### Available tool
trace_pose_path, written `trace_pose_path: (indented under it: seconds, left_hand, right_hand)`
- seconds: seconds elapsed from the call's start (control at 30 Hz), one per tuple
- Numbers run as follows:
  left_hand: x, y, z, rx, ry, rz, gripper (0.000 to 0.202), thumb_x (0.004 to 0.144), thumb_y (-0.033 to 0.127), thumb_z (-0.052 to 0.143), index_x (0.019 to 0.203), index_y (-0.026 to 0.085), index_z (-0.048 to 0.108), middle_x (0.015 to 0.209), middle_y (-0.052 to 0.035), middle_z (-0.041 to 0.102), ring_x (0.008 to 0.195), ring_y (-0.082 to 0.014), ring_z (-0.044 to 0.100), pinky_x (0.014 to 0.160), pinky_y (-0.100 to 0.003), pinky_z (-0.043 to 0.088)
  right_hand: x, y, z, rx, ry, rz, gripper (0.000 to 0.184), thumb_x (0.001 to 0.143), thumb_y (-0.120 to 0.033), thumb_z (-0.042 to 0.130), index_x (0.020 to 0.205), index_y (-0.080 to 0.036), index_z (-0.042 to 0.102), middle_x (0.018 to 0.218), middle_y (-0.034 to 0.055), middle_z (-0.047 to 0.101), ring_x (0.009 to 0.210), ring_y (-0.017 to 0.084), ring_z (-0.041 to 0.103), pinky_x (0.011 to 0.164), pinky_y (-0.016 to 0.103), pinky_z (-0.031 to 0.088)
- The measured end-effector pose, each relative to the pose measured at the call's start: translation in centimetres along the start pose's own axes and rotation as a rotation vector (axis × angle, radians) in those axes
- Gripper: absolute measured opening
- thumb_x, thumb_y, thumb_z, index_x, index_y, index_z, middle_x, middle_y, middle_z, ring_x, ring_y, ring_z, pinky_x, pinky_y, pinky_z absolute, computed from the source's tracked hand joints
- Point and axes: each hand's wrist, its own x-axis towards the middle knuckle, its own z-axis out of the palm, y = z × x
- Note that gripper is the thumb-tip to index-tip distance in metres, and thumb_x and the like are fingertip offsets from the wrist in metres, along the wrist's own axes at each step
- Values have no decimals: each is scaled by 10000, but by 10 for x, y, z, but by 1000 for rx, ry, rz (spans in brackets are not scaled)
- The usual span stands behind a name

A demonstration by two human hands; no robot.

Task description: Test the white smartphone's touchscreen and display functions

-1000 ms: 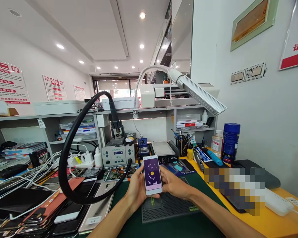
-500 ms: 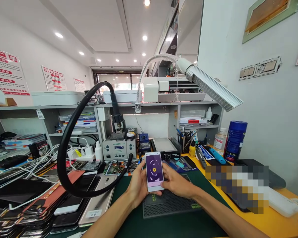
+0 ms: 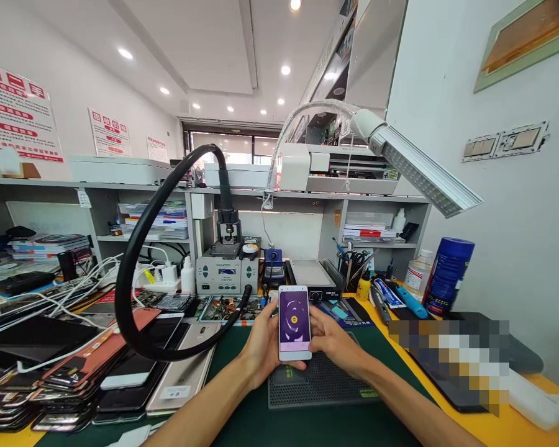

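Note:
A white smartphone (image 3: 294, 323) is held upright in both hands, its lit screen showing purple with a small yellow mark near the centre. My left hand (image 3: 262, 347) is closed around the phone's left edge, with fingers passing behind it. On the other side, my right hand (image 3: 330, 340) grips the lower right edge, its thumb by the bottom corner of the screen. Below the phone, a dark perforated mat (image 3: 321, 388) lies on the green work mat (image 3: 242, 422).
Stacked phones (image 3: 69, 391) crowd the left side. A thick black hose (image 3: 125, 298) loops from a soldering station (image 3: 226, 273) near my left forearm. An LED lamp (image 3: 428, 167) hangs at upper right. A blue can (image 3: 449, 273) and a bottle (image 3: 418, 273) stand at right.
The camera view has turned slightly, so the surroundings sit a little differently. Both hands keep hold of the phone, and its screen still shows the same purple picture.

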Motion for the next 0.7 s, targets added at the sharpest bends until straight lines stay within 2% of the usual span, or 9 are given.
trace_pose_path:
  seconds: [0.17,0.27,0.57,0.7]
  left_hand:
    - [-1,1,2,-3,24,0,644,849,669,447,1188,144,601,963,-153,679,833,-289,675,590,-395,580]
    - [-2,1,3,4,25,-1,656,840,676,458,1189,140,602,964,-156,676,817,-284,675,572,-381,577]
    - [-1,-2,0,21,9,9,642,830,691,453,1121,148,632,996,-154,673,785,-274,665,499,-348,559]
    - [-2,-2,2,25,15,3,617,839,674,455,1127,157,628,973,-147,676,792,-278,668,519,-364,566]
  right_hand:
    - [0,-1,2,-13,41,-21,682,622,-45,516,1283,-211,503,1072,44,686,914,212,608,726,305,453]
    - [0,-1,3,-26,42,-21,677,664,-63,519,1321,-218,472,1072,51,690,896,219,618,715,318,458]
    - [2,6,1,-38,55,-33,503,763,-109,555,1253,-206,503,1095,74,674,1000,267,632,823,390,482]
    - [0,4,2,-48,58,-15,529,772,-120,552,1287,-218,477,1116,75,670,996,262,633,813,391,490]
